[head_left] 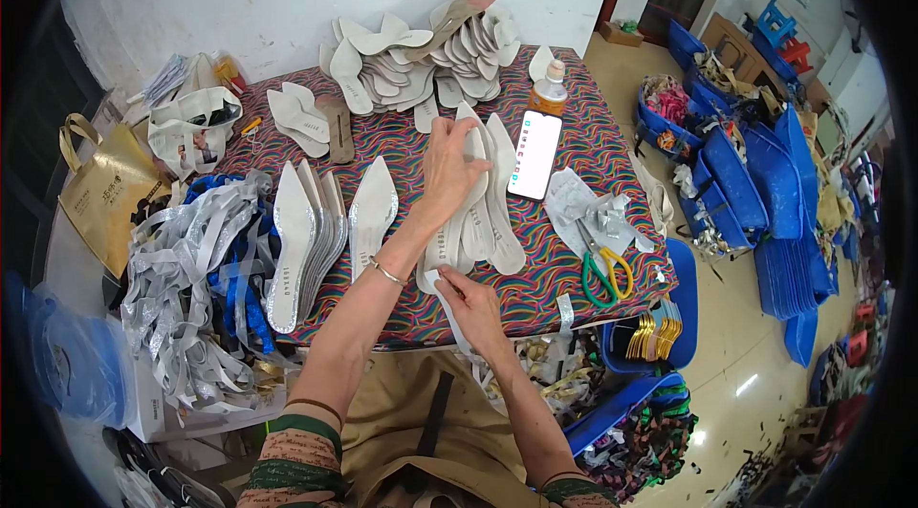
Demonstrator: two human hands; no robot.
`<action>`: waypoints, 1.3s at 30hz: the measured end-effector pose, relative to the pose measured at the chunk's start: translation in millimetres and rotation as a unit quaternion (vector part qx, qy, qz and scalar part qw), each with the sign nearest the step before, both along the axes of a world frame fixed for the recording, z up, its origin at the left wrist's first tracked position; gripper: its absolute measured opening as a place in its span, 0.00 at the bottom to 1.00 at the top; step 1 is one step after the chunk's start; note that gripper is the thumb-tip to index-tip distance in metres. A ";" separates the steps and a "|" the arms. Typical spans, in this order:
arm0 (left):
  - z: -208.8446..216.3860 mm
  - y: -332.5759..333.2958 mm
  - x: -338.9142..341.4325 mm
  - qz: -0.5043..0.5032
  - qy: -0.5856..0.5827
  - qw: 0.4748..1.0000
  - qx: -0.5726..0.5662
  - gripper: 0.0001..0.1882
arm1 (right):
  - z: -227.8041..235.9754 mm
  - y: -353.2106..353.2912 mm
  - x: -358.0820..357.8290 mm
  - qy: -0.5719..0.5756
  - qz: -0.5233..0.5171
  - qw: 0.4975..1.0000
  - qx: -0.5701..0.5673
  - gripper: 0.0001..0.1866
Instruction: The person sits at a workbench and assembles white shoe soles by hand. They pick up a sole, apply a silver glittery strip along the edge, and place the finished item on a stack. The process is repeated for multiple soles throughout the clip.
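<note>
My left hand (451,169) reaches over the toe end of a pale shoe insole (437,255), thumb and fingers apart, palm facing down. Its forearm hides part of the insole. Close to that insole's heel, my right hand (469,305) pinches a narrow whitish strip (453,319) that hangs toward the table edge. More pale insoles (499,221) lie overlapped just to the right. Left of my left forearm are a single insole (373,207) with a glittery silver edge and a fanned row of similar insoles (295,240).
A large insole heap (411,68) lies at the back, near a bottle (550,87). Right are a lit phone (534,154) and scissors (604,269) by silver scraps (583,207). Silver strips (196,279) pile up left. Blue bins (736,183) crowd the floor right of the patterned tabletop (516,307).
</note>
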State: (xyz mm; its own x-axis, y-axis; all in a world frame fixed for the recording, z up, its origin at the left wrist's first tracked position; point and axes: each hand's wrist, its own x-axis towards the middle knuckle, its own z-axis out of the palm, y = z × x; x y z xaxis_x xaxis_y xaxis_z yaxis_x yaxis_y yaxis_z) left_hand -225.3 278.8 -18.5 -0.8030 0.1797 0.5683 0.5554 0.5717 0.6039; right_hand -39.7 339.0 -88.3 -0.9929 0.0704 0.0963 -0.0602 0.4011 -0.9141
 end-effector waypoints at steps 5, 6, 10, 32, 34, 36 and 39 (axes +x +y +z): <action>4.8 -3.2 13.6 -0.025 0.134 0.990 -0.024 0.30 | 1.6 -4.2 2.4 0.012 -0.016 0.999 0.029 0.14; 4.9 -4.8 13.7 -0.043 0.122 0.992 -0.010 0.29 | -0.1 -6.3 2.4 0.023 -0.021 0.999 0.031 0.14; 6.8 -17.9 4.4 -0.110 0.043 0.993 0.014 0.26 | 0.1 -7.1 3.6 0.051 -0.025 0.997 0.055 0.13; 65.0 -40.6 38.2 -0.141 -0.048 0.985 0.084 0.10 | -8.8 -7.4 13.9 0.140 -0.008 0.989 0.048 0.07; 71.0 -51.1 55.7 -0.138 0.017 0.989 0.044 0.12 | -13.1 0.2 17.8 0.046 -0.009 0.993 -0.108 0.07; 70.7 -57.9 70.4 -0.130 0.075 0.988 0.040 0.14 | -1.1 6.8 18.6 0.022 -0.033 0.975 -0.220 0.09; 72.5 -68.6 88.6 -0.095 0.069 0.992 0.056 0.15 | 56.7 13.4 19.5 0.093 -0.086 0.948 -0.293 0.09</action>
